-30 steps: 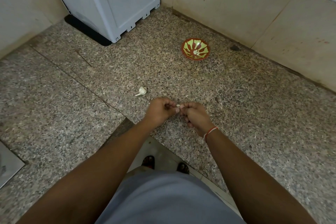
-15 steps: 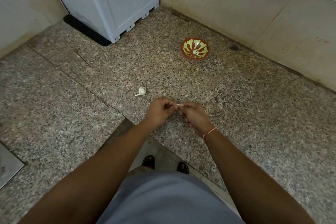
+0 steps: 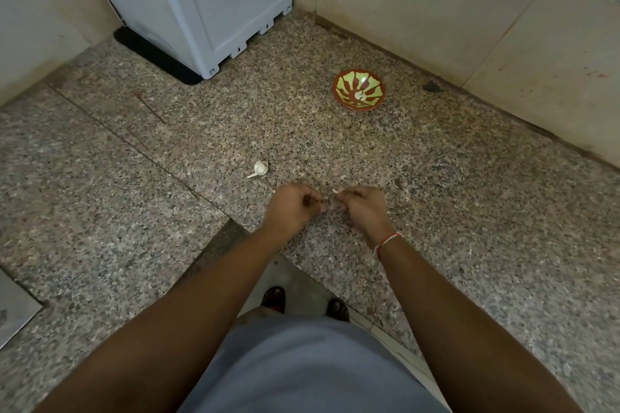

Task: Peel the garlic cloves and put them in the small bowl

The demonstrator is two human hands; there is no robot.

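The right hand [image 3: 364, 211] pinches a small pale clove [image 3: 336, 191] at its fingertips, the white tip poking out just past the thumb and forefinger; most of the clove is hidden in the curled fingers, so whether it is bare or part-skinned cannot be told. The left hand [image 3: 293, 209] sits just beside it, a narrow gap between the two, its fingers curled with thumb against forefinger; something tiny may be pinched there, but it is too small to make out. Both hands hover low over the speckled granite counter [image 3: 436, 211]. Beyond the left hand and a little to its left lies the garlic head [image 3: 259, 168], whitish, papery, with a short pointed stalk, resting on the counter apart from both hands. Well beyond the right hand, near the wall, stands the bowl [image 3: 358, 89], red-brown outside with yellow-green leaf shapes inside, holding a few pale peeled cloves [image 3: 360, 95] at its bottom. A red and white thread [image 3: 388, 240] rings the right wrist.
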